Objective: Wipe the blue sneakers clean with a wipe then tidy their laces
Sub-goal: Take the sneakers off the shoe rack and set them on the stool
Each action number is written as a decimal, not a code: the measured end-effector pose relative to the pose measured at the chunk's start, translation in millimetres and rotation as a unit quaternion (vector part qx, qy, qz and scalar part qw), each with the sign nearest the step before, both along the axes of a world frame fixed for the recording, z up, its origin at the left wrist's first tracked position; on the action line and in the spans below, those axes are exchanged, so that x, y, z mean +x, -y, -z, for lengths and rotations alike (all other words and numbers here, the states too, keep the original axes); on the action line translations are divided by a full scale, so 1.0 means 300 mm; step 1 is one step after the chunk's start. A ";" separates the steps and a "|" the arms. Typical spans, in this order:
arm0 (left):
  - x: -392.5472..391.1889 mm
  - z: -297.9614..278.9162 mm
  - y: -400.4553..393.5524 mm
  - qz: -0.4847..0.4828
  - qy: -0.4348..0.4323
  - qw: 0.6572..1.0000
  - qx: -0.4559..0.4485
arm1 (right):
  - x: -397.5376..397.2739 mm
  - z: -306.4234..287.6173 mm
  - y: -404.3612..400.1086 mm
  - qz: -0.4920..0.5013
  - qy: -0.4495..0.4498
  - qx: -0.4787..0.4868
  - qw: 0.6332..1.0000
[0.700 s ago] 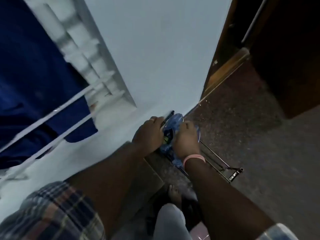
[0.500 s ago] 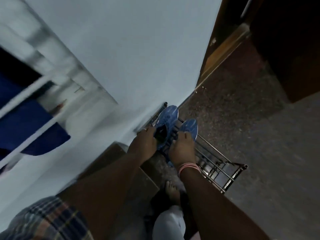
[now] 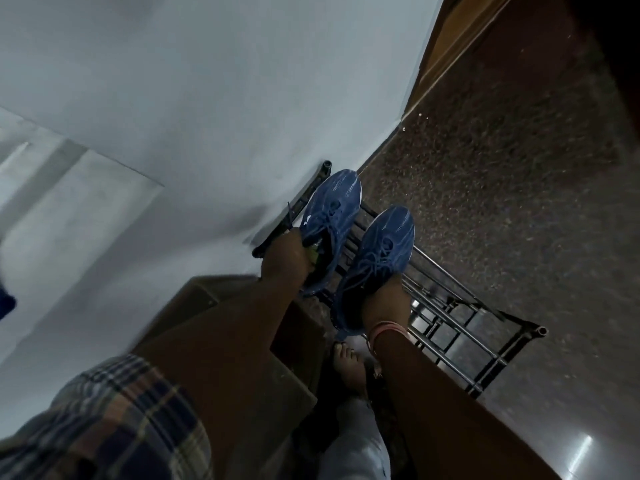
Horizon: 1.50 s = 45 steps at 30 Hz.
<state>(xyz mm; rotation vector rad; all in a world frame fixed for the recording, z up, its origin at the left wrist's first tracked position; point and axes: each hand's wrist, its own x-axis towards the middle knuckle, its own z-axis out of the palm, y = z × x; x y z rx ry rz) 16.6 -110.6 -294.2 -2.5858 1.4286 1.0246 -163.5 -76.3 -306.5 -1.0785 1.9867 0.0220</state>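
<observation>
Two blue mesh sneakers stand side by side on a black metal shoe rack (image 3: 460,327) against the wall. My left hand (image 3: 284,258) grips the collar of the left sneaker (image 3: 334,206), fingers tucked inside its opening. My right hand (image 3: 384,299) grips the heel end of the right sneaker (image 3: 388,244), and a pink band circles that wrist. Both shoes have blue laces lying loose over their tongues. No wipe is visible.
A pale wall (image 3: 207,98) runs along the left behind the rack. A brown wooden box (image 3: 301,327) sits below my left forearm. Speckled dark floor (image 3: 502,168) spreads to the right. My bare foot (image 3: 346,362) stands just in front of the rack.
The sneakers, held close together in both hands before, now stand apart and plainly side by side on the rack. The camera has tilted down and closer.
</observation>
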 end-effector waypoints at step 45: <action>0.234 -0.319 -1.263 -0.443 -0.031 0.893 -0.069 | 0.526 -0.392 -0.602 -0.435 0.053 -0.140 0.888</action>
